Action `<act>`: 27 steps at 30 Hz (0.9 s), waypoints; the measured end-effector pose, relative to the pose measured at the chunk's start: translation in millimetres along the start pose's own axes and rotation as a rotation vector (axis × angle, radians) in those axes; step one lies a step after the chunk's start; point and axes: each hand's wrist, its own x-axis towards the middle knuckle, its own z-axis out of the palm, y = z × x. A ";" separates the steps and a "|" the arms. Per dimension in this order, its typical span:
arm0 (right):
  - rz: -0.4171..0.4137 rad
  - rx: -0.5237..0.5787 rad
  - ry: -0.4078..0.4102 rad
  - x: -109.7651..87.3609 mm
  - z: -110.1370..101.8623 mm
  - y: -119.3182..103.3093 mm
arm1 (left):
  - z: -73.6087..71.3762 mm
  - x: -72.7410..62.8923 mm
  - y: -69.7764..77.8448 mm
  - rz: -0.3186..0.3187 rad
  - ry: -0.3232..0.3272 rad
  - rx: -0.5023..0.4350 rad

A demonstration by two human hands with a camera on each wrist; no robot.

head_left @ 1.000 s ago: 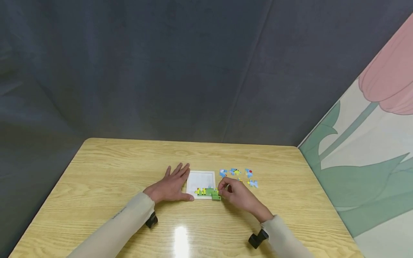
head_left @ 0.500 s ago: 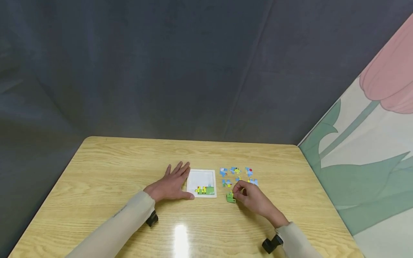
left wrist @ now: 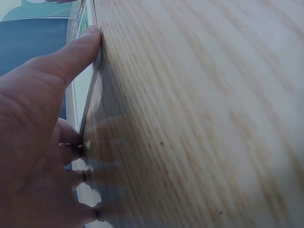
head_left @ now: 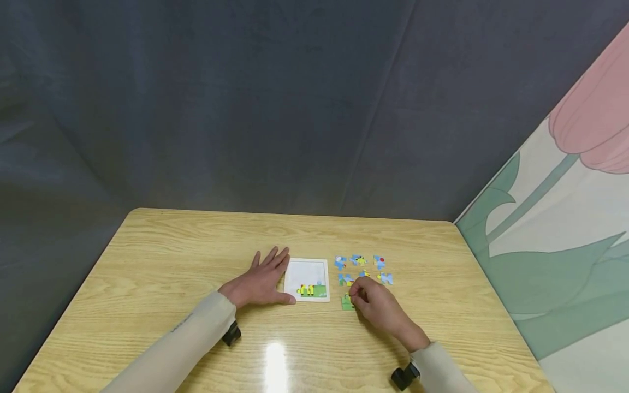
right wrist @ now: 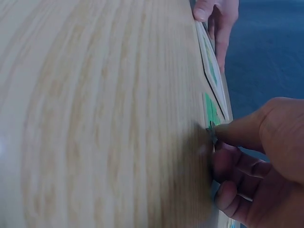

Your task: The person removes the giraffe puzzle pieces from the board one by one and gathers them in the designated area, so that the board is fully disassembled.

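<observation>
A white puzzle tray (head_left: 292, 261) lies on the table, with green and yellow pieces (head_left: 312, 290) fitted along its near side. My left hand (head_left: 260, 281) rests flat with fingers spread, its thumb and fingertips against the tray's left edge. Right of the tray, my right hand (head_left: 377, 308) pinches a green puzzle piece (head_left: 346, 303) between thumb and finger, down at the table surface. In the right wrist view the green piece (right wrist: 209, 109) sticks out past the thumb; the fingers hide part of it.
Several loose blue puzzle pieces with yellow and red marks, among them a red-dotted piece (head_left: 379, 261), lie beyond my right hand. The wooden table (head_left: 187, 240) ends at a dark curtain (head_left: 245, 136). A flower-patterned panel (head_left: 565, 262) stands on the right.
My right hand has carried the green piece from the tray's near right corner to the table on the right, then shifted slightly left. The left hand stays in place.
</observation>
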 end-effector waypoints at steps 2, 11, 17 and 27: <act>0.008 -0.019 0.009 -0.2 1.5 -1.3 | 0.2 0.1 0.0 0.002 0.001 0.000; 0.033 -0.048 0.032 1.5 5.4 -2.9 | 1.9 0.1 -1.9 0.007 0.002 0.003; 0.045 -0.053 0.085 2.2 7.6 -6.8 | 2.2 0.1 -1.9 0.008 0.008 0.004; 0.027 -0.012 0.107 12.5 5.0 -22.3 | 2.4 0.7 -3.7 0.015 0.004 0.012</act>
